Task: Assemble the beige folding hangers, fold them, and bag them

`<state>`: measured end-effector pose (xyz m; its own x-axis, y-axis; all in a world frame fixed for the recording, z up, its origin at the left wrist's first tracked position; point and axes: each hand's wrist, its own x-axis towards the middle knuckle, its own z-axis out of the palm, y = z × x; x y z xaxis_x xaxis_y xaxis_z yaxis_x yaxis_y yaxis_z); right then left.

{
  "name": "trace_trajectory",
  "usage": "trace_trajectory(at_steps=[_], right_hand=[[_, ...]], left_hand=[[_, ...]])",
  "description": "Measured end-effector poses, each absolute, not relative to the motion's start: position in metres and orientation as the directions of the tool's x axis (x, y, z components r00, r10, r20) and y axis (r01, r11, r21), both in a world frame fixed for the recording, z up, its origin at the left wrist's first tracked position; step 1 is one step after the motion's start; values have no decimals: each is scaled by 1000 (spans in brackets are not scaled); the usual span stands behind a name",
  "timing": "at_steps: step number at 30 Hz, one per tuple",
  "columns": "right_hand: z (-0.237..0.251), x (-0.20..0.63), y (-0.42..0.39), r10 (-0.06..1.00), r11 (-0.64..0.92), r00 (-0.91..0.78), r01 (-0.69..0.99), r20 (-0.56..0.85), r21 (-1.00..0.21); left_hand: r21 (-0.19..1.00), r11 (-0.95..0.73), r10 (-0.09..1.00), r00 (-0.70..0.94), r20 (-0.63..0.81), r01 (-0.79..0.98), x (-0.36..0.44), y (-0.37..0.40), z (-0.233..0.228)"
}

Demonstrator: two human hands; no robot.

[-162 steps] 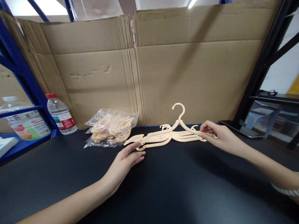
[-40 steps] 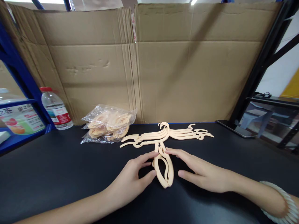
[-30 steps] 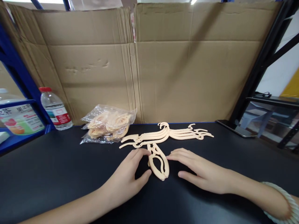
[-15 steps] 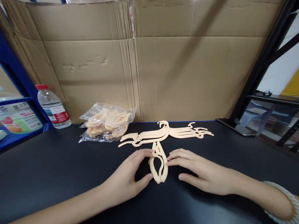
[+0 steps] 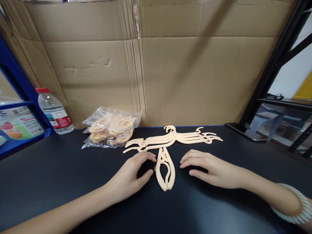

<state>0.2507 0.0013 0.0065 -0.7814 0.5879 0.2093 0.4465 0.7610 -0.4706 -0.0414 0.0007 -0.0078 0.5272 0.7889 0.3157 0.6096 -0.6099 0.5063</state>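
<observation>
Both hands backing off: left hand (image 5: 130, 177) and right hand (image 5: 211, 167) resting open, gripping nothing, flanking folded hanger (image 5: 165, 169) on table (image 5: 60, 182). We're squaring it below hanger stack (image 5: 170, 140), pressing arms evenly.

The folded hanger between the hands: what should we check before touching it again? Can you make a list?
1. Folded hanger lies flat on the black table: ok.
2. Left hand off it, open: ok.
3. Right hand off it, open: ok.
4. Folded hanger clear of the hanger pile: not ok, its top touches or overlaps the pile.
5. Both its arms locked together at the tip: cannot tell.
</observation>
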Motion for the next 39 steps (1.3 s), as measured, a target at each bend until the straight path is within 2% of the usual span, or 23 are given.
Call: trace_trajectory(at_steps=[16,20,25,27,31,39], right_hand=[[7,253,5,589,767,-778,453,218,-454],[6,262,14,638,755,-731,533,243,-382],[7,290,38,716,679,-580,709,389,-192],[6,303,48,742,625,-520,765,423,-156],[1,321,63,779,559,-463,818,422,-135],[-19,325,78,784,562,-469,815,407,-143]], left_hand=[[516,-603,795,513,325,608,-42,0,-9],[518,-597,798,516,311,612,-42,0,-9],[517,-596,799,519,304,614,-42,0,-8],[518,-595,800,516,307,614,-42,0,-8],[512,-598,799,513,314,616,-42,-1,-8],[496,-599,799,509,320,628,-41,0,-9]])
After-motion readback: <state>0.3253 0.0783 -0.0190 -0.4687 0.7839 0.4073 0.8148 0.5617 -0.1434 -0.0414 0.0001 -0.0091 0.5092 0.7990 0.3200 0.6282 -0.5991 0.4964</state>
